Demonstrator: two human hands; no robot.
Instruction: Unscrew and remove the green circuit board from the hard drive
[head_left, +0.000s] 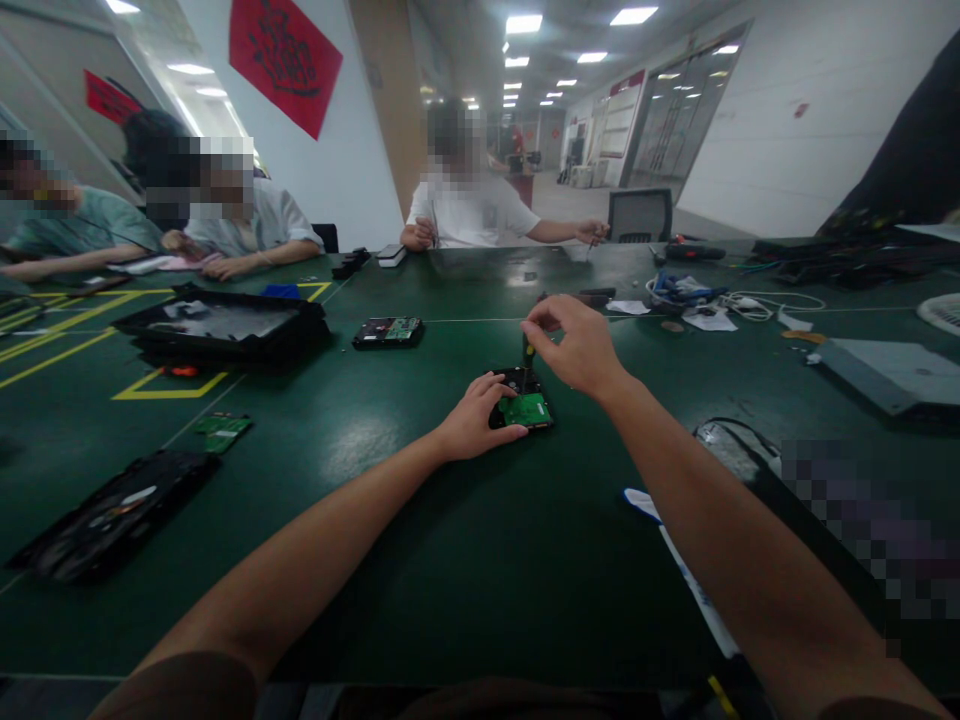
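A hard drive (pixel 529 408) lies on the green tabletop in front of me, its green circuit board facing up. My left hand (pixel 476 418) grips it from the left, fingers over the far side and thumb along the near edge. Above the drive, my right hand (pixel 579 345) pinches the top of a small screwdriver (pixel 529 352) with a dark and yellow handle. The screwdriver stands nearly upright, its shaft pointing down at the drive; the exact contact of the tip is too small to make out.
Another hard drive (pixel 388 332) lies beyond my left hand. To the left are a black tray (pixel 225 325), a loose green circuit board (pixel 223 431) and a black casing (pixel 112 515). Cables (pixel 690 292) and a grey metal box (pixel 892 375) sit right. Several people sit around the table.
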